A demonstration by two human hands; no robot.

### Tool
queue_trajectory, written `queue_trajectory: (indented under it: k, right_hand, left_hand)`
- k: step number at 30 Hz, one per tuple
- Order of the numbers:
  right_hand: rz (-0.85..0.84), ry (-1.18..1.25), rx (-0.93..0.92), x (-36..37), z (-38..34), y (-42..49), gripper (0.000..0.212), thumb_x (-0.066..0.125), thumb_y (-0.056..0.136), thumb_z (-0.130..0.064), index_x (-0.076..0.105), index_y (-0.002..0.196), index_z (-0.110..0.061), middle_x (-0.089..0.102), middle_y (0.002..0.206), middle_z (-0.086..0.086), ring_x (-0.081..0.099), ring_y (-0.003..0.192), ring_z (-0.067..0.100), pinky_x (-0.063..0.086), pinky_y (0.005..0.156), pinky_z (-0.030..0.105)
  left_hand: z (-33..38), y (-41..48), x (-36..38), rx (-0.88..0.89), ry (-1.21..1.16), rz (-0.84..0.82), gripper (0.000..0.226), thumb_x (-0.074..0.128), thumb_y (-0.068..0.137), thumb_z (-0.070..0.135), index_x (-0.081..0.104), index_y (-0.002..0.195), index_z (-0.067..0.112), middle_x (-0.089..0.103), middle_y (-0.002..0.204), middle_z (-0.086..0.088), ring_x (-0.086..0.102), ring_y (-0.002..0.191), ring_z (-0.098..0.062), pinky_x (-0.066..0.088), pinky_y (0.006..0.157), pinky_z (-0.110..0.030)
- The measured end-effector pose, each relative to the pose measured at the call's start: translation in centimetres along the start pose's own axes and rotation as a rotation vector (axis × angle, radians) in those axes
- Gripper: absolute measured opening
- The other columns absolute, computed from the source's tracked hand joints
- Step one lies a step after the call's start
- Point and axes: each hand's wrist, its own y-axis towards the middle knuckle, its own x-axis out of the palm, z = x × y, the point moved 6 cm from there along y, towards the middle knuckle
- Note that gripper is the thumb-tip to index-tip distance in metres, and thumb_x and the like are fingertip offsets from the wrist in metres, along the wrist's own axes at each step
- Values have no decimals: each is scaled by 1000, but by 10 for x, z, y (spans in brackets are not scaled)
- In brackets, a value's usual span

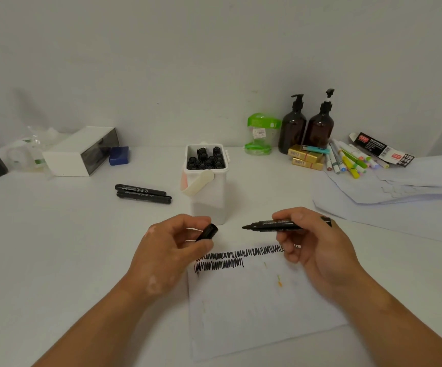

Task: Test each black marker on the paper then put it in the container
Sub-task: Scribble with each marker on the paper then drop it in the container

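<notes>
I hold the uncapped marker (pixel 275 225) level in my right hand (pixel 318 245) above the paper (pixel 254 308), tip aimed left at the cap (pixel 208 231) pinched in my left hand (pixel 169 250), container (pixel 208 186) just behind.

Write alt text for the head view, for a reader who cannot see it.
A right hand holds an uncapped black marker over scribbled paper; the left hand pinches its cap. Behind stands a white container of markers, two capped markers lying left of it.
</notes>
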Motion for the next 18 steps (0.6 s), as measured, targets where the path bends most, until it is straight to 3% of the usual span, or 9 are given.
queue_trajectory:
  k: [6, 12, 18]
  right_hand:
    - [14, -41, -42, 4, -8, -4, 11, 66, 82, -21, 72, 74, -16, 67, 66, 19, 53, 48, 20, 45, 44, 26]
    - [-26, -68, -58, 11, -10, -8, 7, 80, 78, -20, 75, 79, -14, 71, 69, 21, 56, 50, 19, 47, 46, 26]
    - [-109, -109, -35, 23, -2, -12, 8, 69, 82, -19, 77, 83, -16, 74, 76, 22, 59, 55, 20, 49, 50, 26]
  left_hand:
    - [8, -5, 9, 64, -33, -116, 17, 67, 88, 20, 74, 101, 27, 76, 94, 0, 65, 78, -9, 53, 75, -27]
    - [5, -6, 15, 38, -166, -164, 18, 66, 80, 26, 73, 96, 22, 71, 86, -4, 59, 73, -16, 50, 73, -32]
    - [7, -8, 23, 73, -125, -219, 29, 65, 74, 37, 71, 97, 21, 70, 83, -3, 59, 72, -16, 49, 71, -33]
